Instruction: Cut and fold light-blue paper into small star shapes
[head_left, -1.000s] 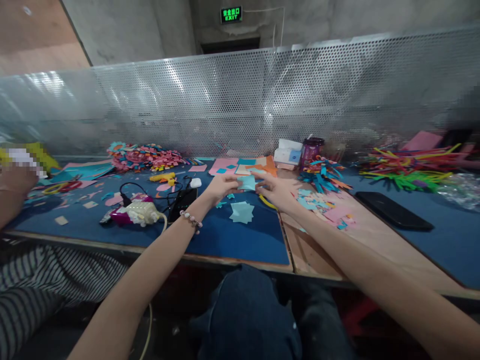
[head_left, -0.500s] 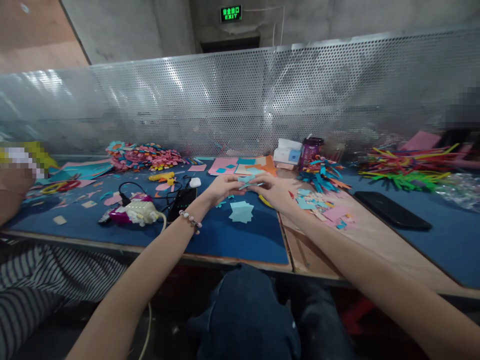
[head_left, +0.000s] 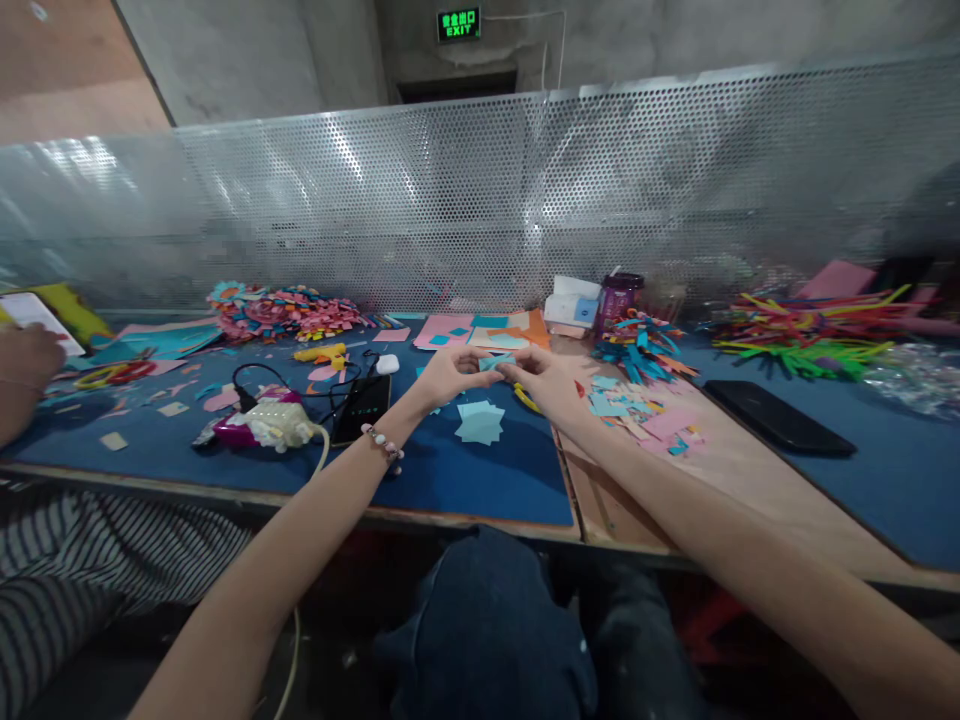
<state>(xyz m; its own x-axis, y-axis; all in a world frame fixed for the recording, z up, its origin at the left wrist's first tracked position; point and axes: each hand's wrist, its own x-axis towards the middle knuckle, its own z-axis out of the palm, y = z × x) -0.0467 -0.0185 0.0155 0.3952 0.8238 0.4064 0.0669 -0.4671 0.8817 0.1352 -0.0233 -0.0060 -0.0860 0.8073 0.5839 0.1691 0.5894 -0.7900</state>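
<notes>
A small light-blue piece of paper (head_left: 495, 362) is pinched between the fingertips of both hands, above the blue mat. My left hand (head_left: 454, 374) grips its left side and wears a beaded bracelet at the wrist. On the right side of the paper, my right hand (head_left: 541, 378) is closed with thumb and fingers together. Below the hands lies a loose stack of light-blue paper squares (head_left: 481, 422). Yellow scissor-like handles (head_left: 527, 399) show partly beneath my right hand.
Left are a power strip (head_left: 274, 422), phone (head_left: 363, 408), yellow glue gun (head_left: 321, 355) and paper-flower pile (head_left: 281, 312). Behind stand a tissue pack (head_left: 571, 306) and purple cup (head_left: 619, 303). Right lie paper scraps (head_left: 626, 402) and a black phone (head_left: 778, 416). A co-worker's hand (head_left: 28, 365) holds a phone.
The held paper looks smaller and more folded, and my fingertips have come closer together around it. The stack below stays in place. The view has shifted slightly.
</notes>
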